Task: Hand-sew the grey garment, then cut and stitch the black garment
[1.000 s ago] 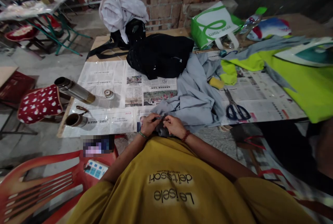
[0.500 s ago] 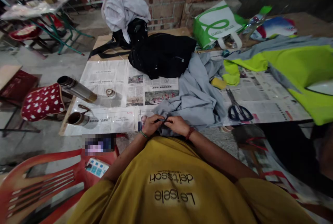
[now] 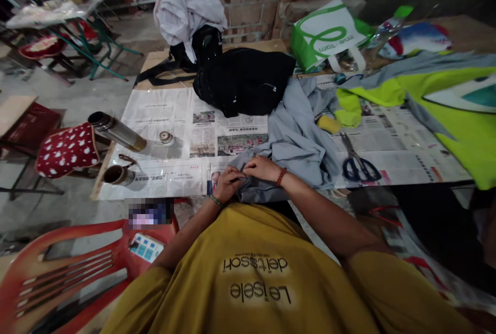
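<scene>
The left hand (image 3: 228, 183) and right hand (image 3: 264, 169) come together at the fingertips over a bunched grey cloth (image 3: 300, 142); anything between the fingers is too small to make out. To the right, scissors (image 3: 359, 166) lie on newspaper (image 3: 391, 153), near a yellow sponge (image 3: 328, 124). A black bag (image 3: 244, 80) sits behind, while a flask (image 3: 120, 133) and a cup (image 3: 115, 175) stand at left.

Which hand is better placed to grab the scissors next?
Probably the right hand: the scissors lie on its side of the gray cloth, handles toward the person. The left hand is farther away, with the right hand between it and them.
</scene>
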`<state>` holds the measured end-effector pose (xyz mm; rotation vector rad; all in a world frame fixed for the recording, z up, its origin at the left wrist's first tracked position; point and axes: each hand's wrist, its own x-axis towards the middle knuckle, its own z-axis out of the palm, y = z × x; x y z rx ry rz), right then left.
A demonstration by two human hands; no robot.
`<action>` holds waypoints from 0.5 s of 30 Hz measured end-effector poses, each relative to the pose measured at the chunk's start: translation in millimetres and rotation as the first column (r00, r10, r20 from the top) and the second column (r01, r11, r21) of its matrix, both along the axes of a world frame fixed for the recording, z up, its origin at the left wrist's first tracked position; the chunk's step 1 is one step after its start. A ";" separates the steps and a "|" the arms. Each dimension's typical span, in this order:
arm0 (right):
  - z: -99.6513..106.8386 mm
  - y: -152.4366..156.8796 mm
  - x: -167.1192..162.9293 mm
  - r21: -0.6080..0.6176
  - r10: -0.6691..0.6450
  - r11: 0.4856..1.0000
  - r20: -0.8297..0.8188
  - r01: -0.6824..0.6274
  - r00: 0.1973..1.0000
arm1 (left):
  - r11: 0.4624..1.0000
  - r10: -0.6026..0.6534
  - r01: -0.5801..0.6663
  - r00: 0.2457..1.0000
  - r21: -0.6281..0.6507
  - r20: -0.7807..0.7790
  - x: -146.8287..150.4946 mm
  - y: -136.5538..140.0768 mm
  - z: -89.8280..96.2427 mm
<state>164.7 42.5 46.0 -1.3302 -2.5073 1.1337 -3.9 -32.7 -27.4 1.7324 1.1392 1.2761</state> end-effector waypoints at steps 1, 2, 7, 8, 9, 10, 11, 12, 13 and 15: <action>-1.9 -1.0 1.2 -0.063 -0.018 0.998 -0.033 0.016 0.999 | 1.000 -0.001 0.001 1.000 -0.003 0.000 -0.3 0.3 -0.7; -3.4 -2.2 2.8 -0.129 -0.048 0.991 -0.061 0.040 0.997 | 1.000 -0.003 0.003 1.000 -0.010 -0.002 -0.6 0.7 -1.1; -8.7 -7.6 8.9 -0.402 -0.263 0.904 -0.255 0.146 0.930 | 0.999 0.001 0.000 1.000 -0.038 0.023 0.0 2.6 0.0; -9.6 -8.6 8.7 -0.429 -0.307 0.889 -0.291 0.164 0.906 | 0.999 0.005 -0.003 0.999 -0.045 0.037 0.4 2.7 0.5; -10.5 -9.8 8.0 -0.446 -0.351 0.876 -0.322 0.186 0.879 | 0.998 0.007 -0.005 0.999 -0.057 0.049 0.8 2.6 1.1; -11.3 -11.0 7.0 -0.458 -0.394 0.863 -0.344 0.215 0.852 | 0.997 0.011 -0.006 0.998 -0.080 0.056 1.3 2.5 1.7; -12.2 -12.3 5.8 -0.467 -0.436 0.849 -0.356 0.247 0.827 | 0.994 0.017 -0.010 0.998 -0.113 0.058 1.6 2.4 2.3; -13.1 -13.7 4.3 -0.474 -0.476 0.834 -0.362 0.282 0.801 | 0.988 0.025 -0.016 0.998 -0.156 0.055 1.9 2.2 2.9; -14.1 -15.0 2.6 -0.479 -0.512 0.819 -0.364 0.315 0.778 | 0.979 0.035 -0.025 0.998 -0.202 0.048 2.0 2.2 3.4; -16.8 -17.0 -1.0 -0.481 -0.576 0.790 -0.370 0.380 0.729 | 0.959 0.049 -0.038 0.998 -0.279 0.033 2.0 2.2 4.4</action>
